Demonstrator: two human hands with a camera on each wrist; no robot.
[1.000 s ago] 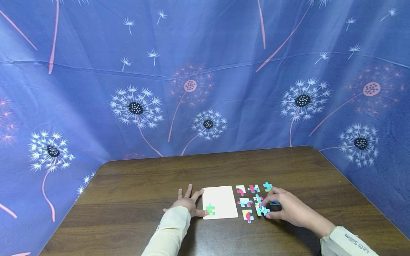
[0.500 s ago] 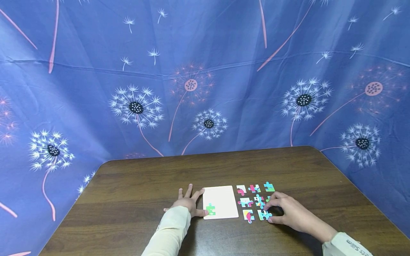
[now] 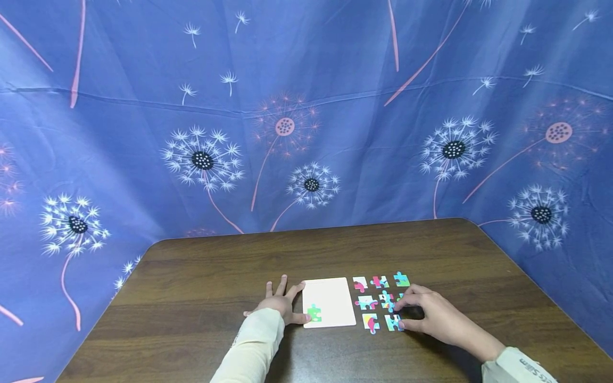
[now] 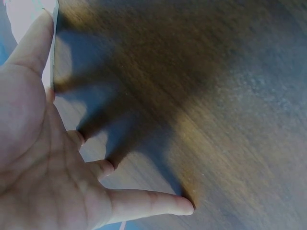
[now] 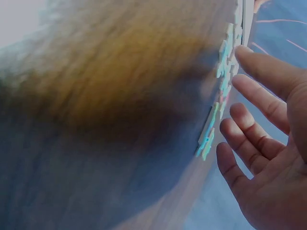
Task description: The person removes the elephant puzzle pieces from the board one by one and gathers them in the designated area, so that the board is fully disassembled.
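A square white puzzle board (image 3: 330, 298) lies on the table, with a green puzzle piece (image 3: 314, 313) in its near left corner. My left hand (image 3: 279, 306) is spread at the board's left side; its thumb (image 4: 36, 45) rests on the board's edge. Right of the board lie several colourful jigsaw pieces in rows. My right hand (image 3: 433, 314) is beside the nearest right piece (image 3: 394, 322), thumb and index finger apart. In the right wrist view its fingers (image 5: 259, 124) are loosely bent with nothing between them. A piece in the middle row is partly hidden behind this hand.
The brown wooden table (image 3: 215, 276) has rounded far corners. A blue cloth (image 3: 306, 64) with a dandelion print hangs behind it. At the pieces' far row lies a blue-green piece (image 3: 401, 279).
My right hand has brought the near right piece down into the nearest row and released it. The other pieces, the board and my left hand stay where they were.
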